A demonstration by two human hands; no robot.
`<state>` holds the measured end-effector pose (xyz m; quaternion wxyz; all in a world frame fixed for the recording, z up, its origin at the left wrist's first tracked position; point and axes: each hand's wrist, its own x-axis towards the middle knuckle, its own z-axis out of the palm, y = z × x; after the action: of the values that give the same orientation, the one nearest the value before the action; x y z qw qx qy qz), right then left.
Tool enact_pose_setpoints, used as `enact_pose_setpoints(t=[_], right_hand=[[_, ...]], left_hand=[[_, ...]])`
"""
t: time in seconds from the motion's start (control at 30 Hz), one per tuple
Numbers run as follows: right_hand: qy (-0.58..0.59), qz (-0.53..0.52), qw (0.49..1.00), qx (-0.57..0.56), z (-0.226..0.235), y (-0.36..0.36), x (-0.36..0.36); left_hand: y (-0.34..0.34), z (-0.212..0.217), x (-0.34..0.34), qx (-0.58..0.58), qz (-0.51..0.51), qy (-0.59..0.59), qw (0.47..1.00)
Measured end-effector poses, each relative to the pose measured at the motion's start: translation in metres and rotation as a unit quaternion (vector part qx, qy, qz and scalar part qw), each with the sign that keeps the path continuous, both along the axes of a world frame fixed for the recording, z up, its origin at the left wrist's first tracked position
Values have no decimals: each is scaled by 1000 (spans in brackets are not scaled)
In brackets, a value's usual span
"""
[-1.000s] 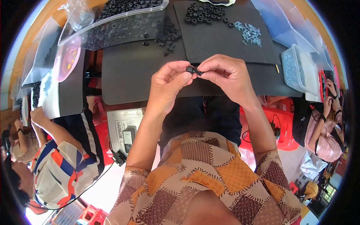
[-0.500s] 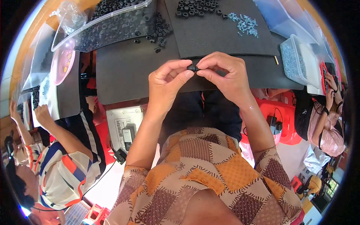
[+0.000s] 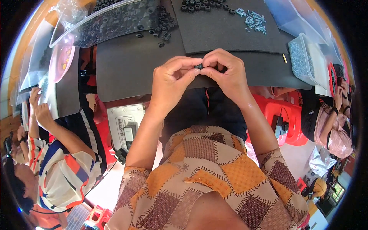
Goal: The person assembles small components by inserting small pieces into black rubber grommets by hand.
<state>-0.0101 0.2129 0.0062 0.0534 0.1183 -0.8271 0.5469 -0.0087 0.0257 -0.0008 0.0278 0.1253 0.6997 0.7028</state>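
Note:
In front of my body, just over the near edge of the dark table (image 3: 126,73), both hands meet at one small black plastic piece (image 3: 198,66). Thumb and fingers of my left hand (image 3: 170,78) pinch it from the left. My right hand (image 3: 229,73) pinches its other side, and fingertips hide much of the piece. Beyond the hands lies a black foam mat (image 3: 230,34). On it are a row of black ring-like pieces (image 3: 203,5) and a scatter of tiny bluish coil springs (image 3: 253,21).
A clear bin (image 3: 111,27) of black pieces stands at far left, with loose black pieces (image 3: 163,28) beside it. At right is a clear tub (image 3: 301,61) of bluish bits. A pink dish (image 3: 57,69) sits left. Co-workers' hands (image 3: 45,115) are at both sides.
My hands have drawn closer together, and the fingertips now cover more of the black piece. The view has shifted slightly. The co-worker's hands at left have moved.

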Motion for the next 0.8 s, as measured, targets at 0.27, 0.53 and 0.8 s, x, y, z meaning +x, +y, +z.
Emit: enact_pose_setpoints(t=[0.27, 0.53, 0.8], right_hand=[[16, -17, 999, 30, -4, -1, 3], [5, 0, 997, 72, 2, 4, 3], [3, 10, 999, 53, 4, 15, 6]], left_hand=[[8, 4, -1, -152, 26, 38, 987], [13, 0, 0, -163, 35, 100, 981], [22, -2, 2, -173, 54, 153, 971]])
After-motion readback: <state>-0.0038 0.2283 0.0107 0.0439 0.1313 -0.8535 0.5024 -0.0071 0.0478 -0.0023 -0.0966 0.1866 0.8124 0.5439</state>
